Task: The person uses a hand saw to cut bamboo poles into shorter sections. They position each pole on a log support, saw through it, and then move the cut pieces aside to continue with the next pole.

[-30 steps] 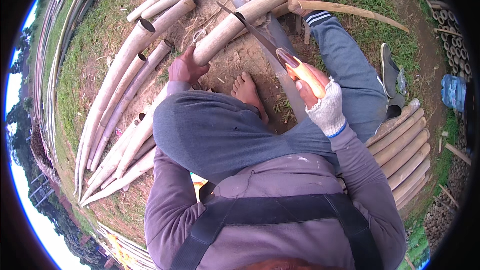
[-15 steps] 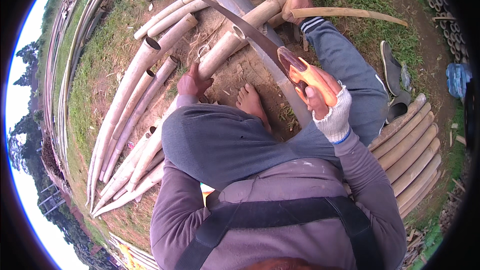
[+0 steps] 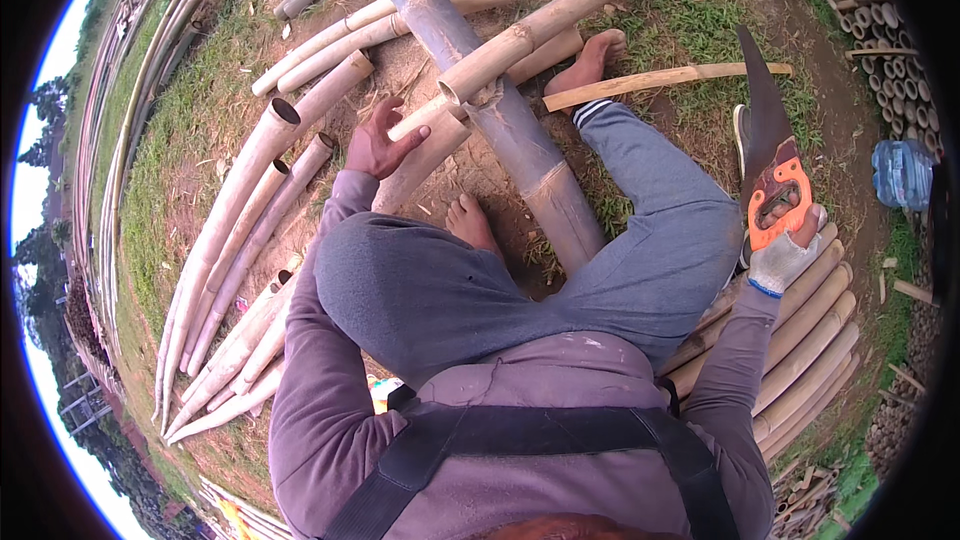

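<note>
My left hand (image 3: 378, 143), bare, is held with fingers and thumb apart beside a short length of pale bamboo (image 3: 425, 162); it grips nothing. Out to my right, a white fingerless glove covers my right hand (image 3: 785, 252), which is closed round the orange handle of a handsaw (image 3: 768, 130). The saw's dark blade points away from me. Between my hands, a long bamboo pole (image 3: 560, 22) rests across a thick grey bamboo (image 3: 520, 140), its hollow end towards me. My bare foot (image 3: 588, 62) is beside that pole.
Several cut bamboo lengths (image 3: 235, 230) lie on my left, and a row of them (image 3: 815, 320) sits by my right arm. A split bamboo strip (image 3: 670, 80) crosses the grass near my foot. At the far right are a clear blue water jug (image 3: 902, 175) and stacked bamboo (image 3: 888, 55).
The saw has swung from over the bamboo out to my right. My left hand has let go of the bamboo piece, now lower beside the grey bamboo. My foot has come off the pole.
</note>
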Motion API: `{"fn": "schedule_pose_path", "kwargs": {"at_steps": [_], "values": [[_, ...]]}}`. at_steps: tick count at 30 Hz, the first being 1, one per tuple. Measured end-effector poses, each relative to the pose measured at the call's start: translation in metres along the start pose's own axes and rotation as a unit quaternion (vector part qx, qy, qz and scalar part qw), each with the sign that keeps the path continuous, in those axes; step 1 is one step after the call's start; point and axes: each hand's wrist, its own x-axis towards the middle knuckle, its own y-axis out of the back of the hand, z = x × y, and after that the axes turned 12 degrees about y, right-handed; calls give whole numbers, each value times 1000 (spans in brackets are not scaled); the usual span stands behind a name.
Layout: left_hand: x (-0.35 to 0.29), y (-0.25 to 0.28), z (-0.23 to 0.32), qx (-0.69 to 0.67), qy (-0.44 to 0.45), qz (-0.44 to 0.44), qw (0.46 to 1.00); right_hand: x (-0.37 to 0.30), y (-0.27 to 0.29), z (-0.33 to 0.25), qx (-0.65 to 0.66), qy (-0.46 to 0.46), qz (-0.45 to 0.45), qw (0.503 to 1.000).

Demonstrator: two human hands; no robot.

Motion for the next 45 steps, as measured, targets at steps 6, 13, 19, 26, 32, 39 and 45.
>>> {"fn": "schedule_pose_path", "kwargs": {"at_steps": [6,13,19,26,32,39,45], "values": [[60,-7,78,132,-67,-44,988,50,8,22,90,-31,106,990],[81,-19,105,203,-60,-95,973,41,93,112,-591,244,-143,756],[33,29,164,-253,39,-344,903,41,146,170,-573,-36,-206,792],[-39,62,230,-329,51,-431,839,17,-99,70,26,-161,-118,979],[-101,67,247,-264,3,-465,845,-10,-201,85,433,-322,71,839],[-82,28,269,-117,-204,-450,862,33,-7,-64,309,-58,-1,949],[-53,10,243,158,-337,-331,867,-22,232,-205,-359,30,102,927]]}}
